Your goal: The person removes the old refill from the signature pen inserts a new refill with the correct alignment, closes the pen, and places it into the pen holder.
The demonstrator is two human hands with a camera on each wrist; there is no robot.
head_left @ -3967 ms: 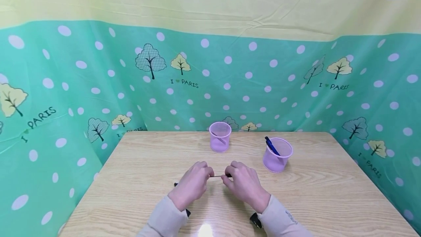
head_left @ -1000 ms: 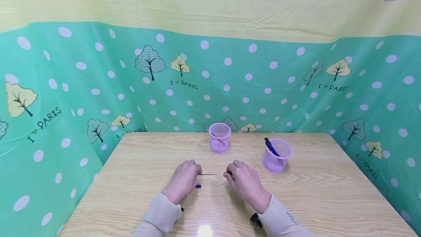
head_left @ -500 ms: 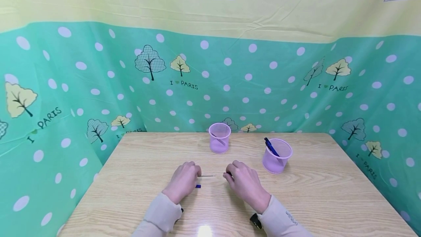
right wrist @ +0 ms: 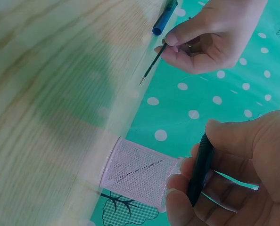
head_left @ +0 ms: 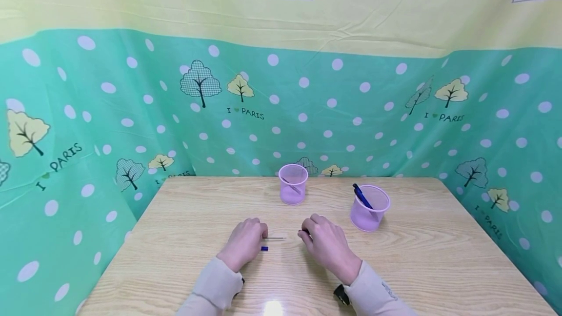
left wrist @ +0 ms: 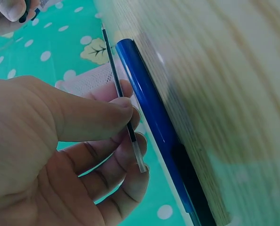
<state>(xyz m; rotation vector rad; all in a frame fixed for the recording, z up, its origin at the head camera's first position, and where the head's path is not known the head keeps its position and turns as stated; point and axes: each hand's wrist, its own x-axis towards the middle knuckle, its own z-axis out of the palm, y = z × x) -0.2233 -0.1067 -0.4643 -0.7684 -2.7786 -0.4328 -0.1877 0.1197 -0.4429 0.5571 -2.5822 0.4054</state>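
Between thumb and fingers, my left hand [head_left: 243,243] pinches a thin pen refill [left wrist: 115,70], its tip pointing right toward the other hand. The refill is dark with a clear tail end. Close beside that hand a blue pen barrel [left wrist: 148,96] lies on the table; only its blue end shows in the head view. My right hand [head_left: 324,243] holds a short black pen section [right wrist: 201,165] in its curled fingers, thumb at one end. A small gap separates the refill's tip from this black piece.
A lilac mesh pen cup [head_left: 292,197] with a thin stick-like item inside stands behind the hands. To the right, another lilac cup [head_left: 365,221] holds a blue pen [head_left: 362,196]. The wooden table [head_left: 197,199] ends at a green dotted curtain [head_left: 246,135].
Earlier the refill spanned both hands; the left hand has since drawn left, leaving the refill apart from the black piece. Lately the refill has dipped slightly. The right hand stays nearly still.
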